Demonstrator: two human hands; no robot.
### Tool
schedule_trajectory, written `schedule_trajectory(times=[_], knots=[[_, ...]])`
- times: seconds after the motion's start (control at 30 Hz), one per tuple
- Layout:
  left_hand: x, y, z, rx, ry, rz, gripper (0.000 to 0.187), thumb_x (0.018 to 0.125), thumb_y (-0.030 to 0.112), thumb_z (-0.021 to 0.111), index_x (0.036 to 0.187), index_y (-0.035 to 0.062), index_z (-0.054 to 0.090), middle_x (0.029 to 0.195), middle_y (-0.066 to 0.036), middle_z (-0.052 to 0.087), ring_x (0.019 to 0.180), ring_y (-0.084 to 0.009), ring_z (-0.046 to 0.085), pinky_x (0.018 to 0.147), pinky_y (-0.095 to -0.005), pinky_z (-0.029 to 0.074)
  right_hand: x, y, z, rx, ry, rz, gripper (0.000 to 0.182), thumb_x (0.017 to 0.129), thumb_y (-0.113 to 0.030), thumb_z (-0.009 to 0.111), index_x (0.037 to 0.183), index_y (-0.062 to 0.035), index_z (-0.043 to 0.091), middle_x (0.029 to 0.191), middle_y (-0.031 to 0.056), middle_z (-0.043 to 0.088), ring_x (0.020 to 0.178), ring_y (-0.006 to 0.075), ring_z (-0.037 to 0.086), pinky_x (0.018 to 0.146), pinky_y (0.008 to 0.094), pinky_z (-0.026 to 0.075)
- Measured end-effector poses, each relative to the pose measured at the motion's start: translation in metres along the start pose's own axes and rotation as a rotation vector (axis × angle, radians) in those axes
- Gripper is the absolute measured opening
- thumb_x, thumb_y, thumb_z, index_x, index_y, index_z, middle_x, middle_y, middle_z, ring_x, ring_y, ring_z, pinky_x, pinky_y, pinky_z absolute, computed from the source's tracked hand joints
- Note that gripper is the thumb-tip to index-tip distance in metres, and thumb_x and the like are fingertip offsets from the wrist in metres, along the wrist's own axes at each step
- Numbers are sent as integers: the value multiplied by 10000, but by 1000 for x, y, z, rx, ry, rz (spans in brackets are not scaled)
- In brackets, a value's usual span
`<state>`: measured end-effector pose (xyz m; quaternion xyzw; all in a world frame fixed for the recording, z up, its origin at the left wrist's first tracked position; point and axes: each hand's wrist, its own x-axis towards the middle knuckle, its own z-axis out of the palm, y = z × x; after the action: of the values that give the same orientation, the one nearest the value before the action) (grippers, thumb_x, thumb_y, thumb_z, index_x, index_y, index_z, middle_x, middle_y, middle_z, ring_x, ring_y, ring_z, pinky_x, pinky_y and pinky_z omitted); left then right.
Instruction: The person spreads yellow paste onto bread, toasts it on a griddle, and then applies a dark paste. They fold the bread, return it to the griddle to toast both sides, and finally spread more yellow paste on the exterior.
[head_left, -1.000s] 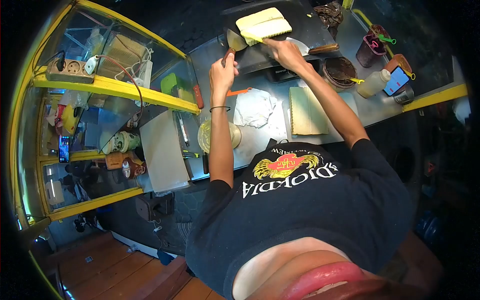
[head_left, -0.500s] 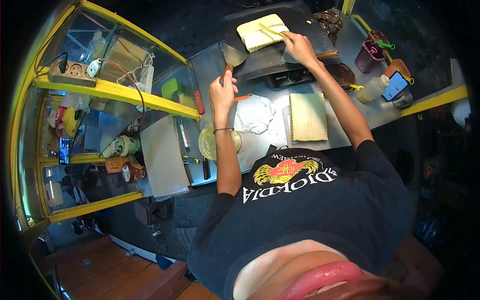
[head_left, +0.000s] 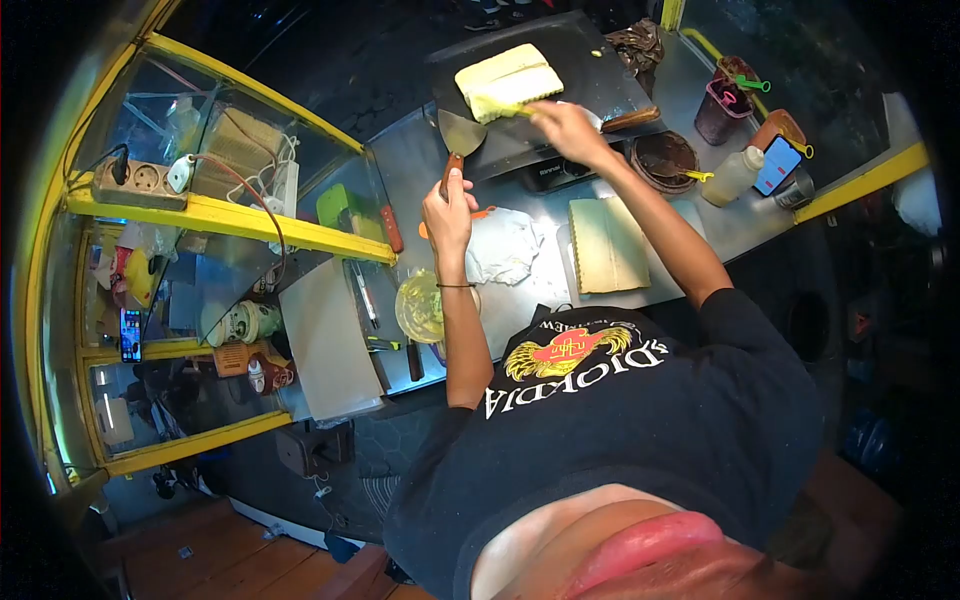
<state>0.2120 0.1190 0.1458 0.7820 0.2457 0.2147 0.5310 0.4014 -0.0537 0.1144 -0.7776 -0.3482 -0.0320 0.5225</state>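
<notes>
My left hand is closed around the wooden handle of a scraper, whose wide metal blade points up beside the griddle's near left part. In my right hand is a yellow spreader, its end at the near edge of a bread slab. That slab, pale yellow with ridged sides, lies on the dark griddle. A second scraper with a wooden handle rests at the griddle's right, partly hidden by my right hand.
Another bread slab lies on the metal counter, beside crumpled white wrapping. A tub with yellow contents stands near my left forearm. Right of the griddle are a brown tub, a squeeze bottle and a phone. A yellow-framed glass case borders the left.
My right hand has moved left and nearer, bringing the spreader from the slab's top to its near edge. My left hand still holds the scraper. The whole view has shifted slightly.
</notes>
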Motion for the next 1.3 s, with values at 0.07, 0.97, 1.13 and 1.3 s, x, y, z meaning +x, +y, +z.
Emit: schedule_trajectory(times=[0.07,0.97,1.13,1.3], knots=[[-4,-3,-3,-17,0,5,461,982,401,515,825,-9,654,540,-20,564,463,-67,479,443,-240,345,-2,3,-16,-12,254,68,287,915,-178,526,1144,-71,664,943,233,672,862,411,659,740,457,525],[44,-2,26,72,88,60,450,957,398,532,787,1,658,546,-34,582,518,-115,564,525,-287,429,86,44,-41,-418,-86,109,383,836,-193,486,1155,-146,691,1071,232,662,1027,399,632,932,472,488],[102,-1,38,231,55,75,470,918,433,532,817,-5,670,692,-184,675,724,-349,683,714,-443,509,74,16,-80,-475,27,136,316,861,-195,523,1121,-121,686,953,218,688,926,402,661,821,509,525],[95,22,57,625,39,215,486,923,417,514,917,-47,656,908,-311,654,903,-466,635,812,-517,490,36,21,-45,-666,-178,-17,318,804,-115,529,1079,-108,689,840,260,667,811,450,654,759,526,531]])
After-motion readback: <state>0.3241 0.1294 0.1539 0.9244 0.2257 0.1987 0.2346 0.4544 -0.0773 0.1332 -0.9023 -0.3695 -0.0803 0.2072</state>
